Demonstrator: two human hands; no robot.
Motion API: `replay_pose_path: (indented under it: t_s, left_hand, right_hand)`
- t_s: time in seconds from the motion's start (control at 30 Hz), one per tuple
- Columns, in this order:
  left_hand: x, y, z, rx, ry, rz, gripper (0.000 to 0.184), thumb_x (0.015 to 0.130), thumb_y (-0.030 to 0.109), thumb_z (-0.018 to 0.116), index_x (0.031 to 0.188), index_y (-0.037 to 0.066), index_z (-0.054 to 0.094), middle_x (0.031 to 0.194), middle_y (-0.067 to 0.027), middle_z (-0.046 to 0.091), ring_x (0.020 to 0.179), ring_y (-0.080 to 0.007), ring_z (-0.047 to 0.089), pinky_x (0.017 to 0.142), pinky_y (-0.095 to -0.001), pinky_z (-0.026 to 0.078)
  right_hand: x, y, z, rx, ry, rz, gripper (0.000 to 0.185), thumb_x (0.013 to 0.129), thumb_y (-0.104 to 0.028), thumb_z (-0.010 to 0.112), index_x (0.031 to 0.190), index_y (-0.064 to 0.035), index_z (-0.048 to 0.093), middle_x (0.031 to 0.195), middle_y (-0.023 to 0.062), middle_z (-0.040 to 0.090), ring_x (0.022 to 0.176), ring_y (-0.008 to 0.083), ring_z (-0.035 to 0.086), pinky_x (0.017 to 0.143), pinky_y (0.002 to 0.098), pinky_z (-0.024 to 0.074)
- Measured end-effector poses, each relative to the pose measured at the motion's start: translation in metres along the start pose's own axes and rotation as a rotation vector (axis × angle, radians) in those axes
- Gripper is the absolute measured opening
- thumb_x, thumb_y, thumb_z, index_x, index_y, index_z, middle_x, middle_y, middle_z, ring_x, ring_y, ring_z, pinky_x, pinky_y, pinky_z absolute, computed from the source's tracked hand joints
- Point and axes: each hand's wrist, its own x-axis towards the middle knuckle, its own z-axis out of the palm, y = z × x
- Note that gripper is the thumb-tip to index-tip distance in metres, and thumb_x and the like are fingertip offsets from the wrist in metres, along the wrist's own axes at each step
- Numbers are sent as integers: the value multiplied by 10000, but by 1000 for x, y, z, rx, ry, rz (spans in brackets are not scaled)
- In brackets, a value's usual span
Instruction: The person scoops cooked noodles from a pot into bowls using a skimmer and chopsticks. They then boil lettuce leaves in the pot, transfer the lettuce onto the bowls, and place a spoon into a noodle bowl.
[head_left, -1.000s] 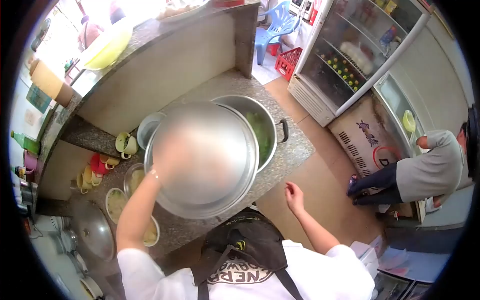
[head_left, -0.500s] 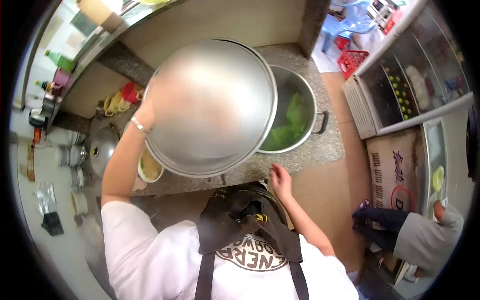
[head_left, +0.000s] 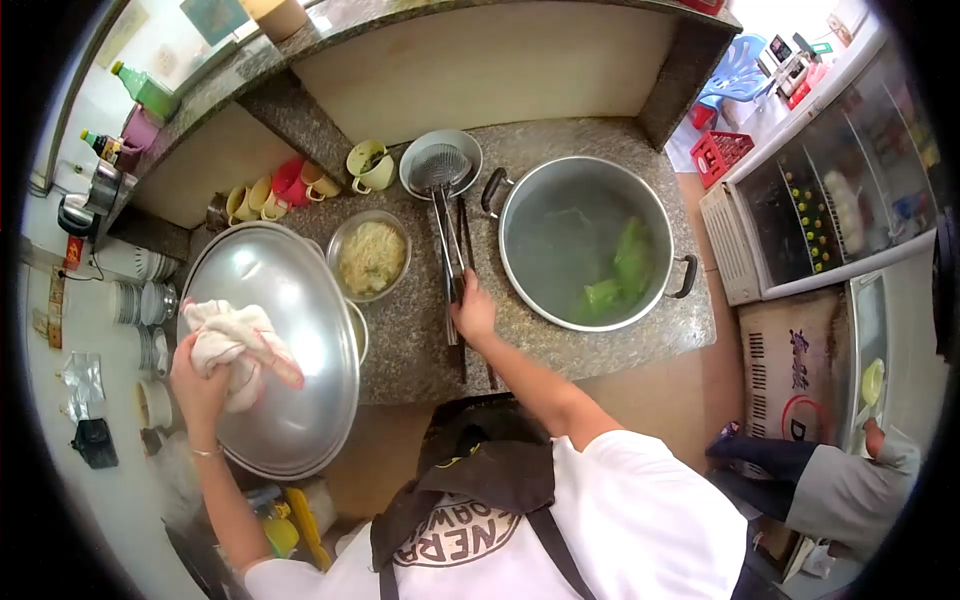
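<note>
My left hand (head_left: 200, 385) grips a bunched white cloth (head_left: 238, 345) against a large domed metal lid (head_left: 285, 375), which tilts at the left counter edge. My right hand (head_left: 473, 312) closes around the handle of a wire strainer (head_left: 438, 170), whose mesh rests in a metal bowl (head_left: 408, 160). Long dark chopsticks (head_left: 485, 345) lie alongside and partly under that hand, so the exact hold is partly hidden. Right of it stands a big uncovered pot (head_left: 507, 250) of cloudy liquid with green leaves (head_left: 628, 265) floating in it.
A bowl of shredded pale food (head_left: 372, 258) and a cup (head_left: 371, 168) stand behind the lid. Several more cups (head_left: 268, 197) line the back left. A glass-door fridge (head_left: 815, 190) is at the right, and another person (head_left: 850, 485) stands at lower right.
The lid has moved from over the pot to the left and down, uncovering the pot, strainer and bowls. My right hand has reached from the counter's front edge to the strainer handle.
</note>
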Motion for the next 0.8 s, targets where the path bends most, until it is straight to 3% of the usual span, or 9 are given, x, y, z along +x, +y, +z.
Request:
replay_pose_path:
  t_s: [0.03,0.23,0.3,0.37,0.43,0.5,0.63,0.73,0.8]
  left_hand:
    - [-5,-13,-2,-42,16,-51,427,603,123,637,994,-15,536,927,-165,582,868,-287,568,776,-344,434]
    - [-13,-77,-8,-49,-1,-126,443,633,111,646,1035,-28,522,960,-172,574,905,-282,561,808,-339,423]
    - [-13,-91,-5,-56,26,-159,463,636,105,640,1061,-28,511,997,-173,563,937,-288,548,831,-340,412]
    - [-9,-100,-2,-103,2,-193,467,640,91,633,1073,-29,505,1028,-175,554,965,-288,536,852,-344,400]
    - [-4,-106,3,-48,5,-163,458,643,84,630,1069,-30,505,1030,-178,555,965,-288,536,850,-344,401]
    - [2,-106,8,-42,14,-152,460,641,81,628,1070,-30,506,1017,-175,561,946,-287,546,838,-342,410]
    - [9,-112,19,-47,1,-112,432,638,97,636,1038,-18,519,972,-170,577,911,-283,564,812,-340,423]
    - [10,-117,22,-51,-8,-70,425,630,112,653,1014,-15,523,960,-170,578,902,-281,568,800,-341,430]
    - [6,-120,21,-89,-15,-61,431,618,118,662,1005,-14,524,947,-171,580,891,-284,571,787,-342,436]
  right_hand:
    - [-2,2,4,93,207,-138,680,708,-147,612,1289,-56,270,1000,174,542,915,363,510,759,429,427]
    - [-29,34,-66,382,395,-117,521,786,-84,514,1269,-2,337,1045,220,540,857,316,558,784,371,440]
    - [-47,68,-99,385,433,24,508,778,-69,516,1258,0,365,968,168,572,757,217,549,680,318,450]
    - [-62,93,-132,234,493,108,510,765,-95,526,1242,12,381,887,198,587,721,254,569,662,336,454]
    - [-59,127,-150,49,485,136,517,746,-109,537,1227,16,394,973,246,572,866,370,566,730,383,453]
    - [-45,148,-163,13,349,255,511,752,-151,539,1218,11,405,990,244,567,893,382,552,762,403,440]
    - [-3,168,-161,-99,297,275,519,764,-187,530,1227,8,397,996,246,565,901,387,546,772,411,432]
    - [20,175,-155,-54,169,384,438,779,-202,515,1145,33,459,991,241,571,914,372,552,772,402,434]
    - [29,184,-146,153,108,484,326,787,-194,501,1001,52,520,902,206,596,799,322,583,674,383,449]
